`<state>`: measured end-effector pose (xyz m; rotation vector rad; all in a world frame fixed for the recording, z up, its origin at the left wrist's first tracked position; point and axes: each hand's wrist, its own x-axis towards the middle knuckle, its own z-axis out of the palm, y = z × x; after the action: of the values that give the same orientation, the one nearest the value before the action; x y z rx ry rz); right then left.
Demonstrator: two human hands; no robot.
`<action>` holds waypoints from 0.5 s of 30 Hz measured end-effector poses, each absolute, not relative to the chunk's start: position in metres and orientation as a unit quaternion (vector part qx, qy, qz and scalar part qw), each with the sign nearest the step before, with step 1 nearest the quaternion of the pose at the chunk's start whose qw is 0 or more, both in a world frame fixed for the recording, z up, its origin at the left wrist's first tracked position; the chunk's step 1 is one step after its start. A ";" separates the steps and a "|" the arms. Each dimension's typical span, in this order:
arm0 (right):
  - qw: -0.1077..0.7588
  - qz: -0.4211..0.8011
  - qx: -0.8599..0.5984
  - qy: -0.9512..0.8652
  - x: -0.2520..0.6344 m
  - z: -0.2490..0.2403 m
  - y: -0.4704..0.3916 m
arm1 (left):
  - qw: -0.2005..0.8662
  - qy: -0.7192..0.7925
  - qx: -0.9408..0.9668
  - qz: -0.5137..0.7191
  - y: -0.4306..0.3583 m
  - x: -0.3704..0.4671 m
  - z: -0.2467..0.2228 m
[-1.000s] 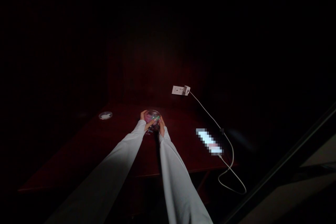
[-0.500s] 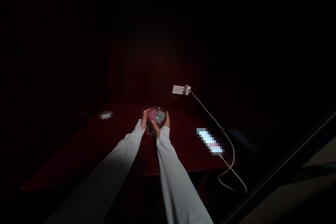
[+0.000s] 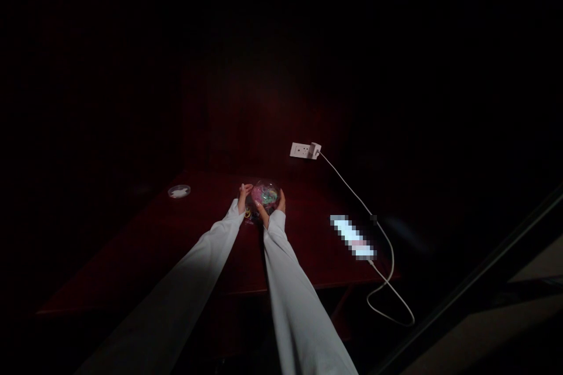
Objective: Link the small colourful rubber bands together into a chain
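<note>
A clear round container (image 3: 266, 193) with pink, green and pale stringy things inside is held above the dark red table (image 3: 197, 258), tilted toward me. My right hand (image 3: 264, 212) is wrapped around its right and near side, thumb across the front. At the container's left, my left hand (image 3: 243, 199) has its fingers stretched out and a little apart from the wall. Beneath the hands lies a small heap of coloured loops (image 3: 250, 215), one of them yellow; they are too dim and small to name surely.
A clear round lid-like dish (image 3: 179, 191) with something white lies at the table's left. On the right is a lit, blurred-out phone (image 3: 353, 237). Its white cable (image 3: 391, 246) loops past the table edge and up to a charger in the wall socket (image 3: 300, 150).
My left fingers have loosened from the container and moved slightly left of it. The container has shifted a little to the right in my right hand.
</note>
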<state>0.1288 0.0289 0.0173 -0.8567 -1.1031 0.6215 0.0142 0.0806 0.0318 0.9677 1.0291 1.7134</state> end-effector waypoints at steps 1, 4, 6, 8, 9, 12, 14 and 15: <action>0.722 0.277 -0.392 -0.498 0.129 0.016 0.031 | 0.446 0.421 0.385 0.690 0.080 0.015 0.033; 0.723 0.262 -0.402 -0.497 0.128 0.012 0.037 | 0.454 0.434 0.377 0.681 0.075 0.018 0.036; 0.723 0.256 -0.407 -0.497 0.127 0.009 0.038 | 0.460 0.440 0.373 0.675 0.071 0.020 0.038; 0.724 0.244 -0.411 -0.496 0.127 0.007 0.039 | 0.464 0.444 0.371 0.671 0.068 0.022 0.039; 0.725 0.239 -0.413 -0.496 0.127 0.006 0.039 | 0.466 0.445 0.371 0.669 0.066 0.023 0.039; 0.729 0.223 -0.413 -0.499 0.128 0.005 0.041 | 0.471 0.449 0.370 0.663 0.063 0.024 0.041; 0.730 0.218 -0.407 -0.504 0.129 0.004 0.043 | 0.474 0.449 0.372 0.660 0.062 0.025 0.041; 0.729 0.217 -0.405 -0.507 0.130 0.003 0.044 | 0.475 0.447 0.373 0.659 0.062 0.024 0.041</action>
<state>0.1300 0.0441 0.0033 -0.8928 -1.1176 0.4779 0.0244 0.0620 0.0408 0.9130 1.0938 1.6114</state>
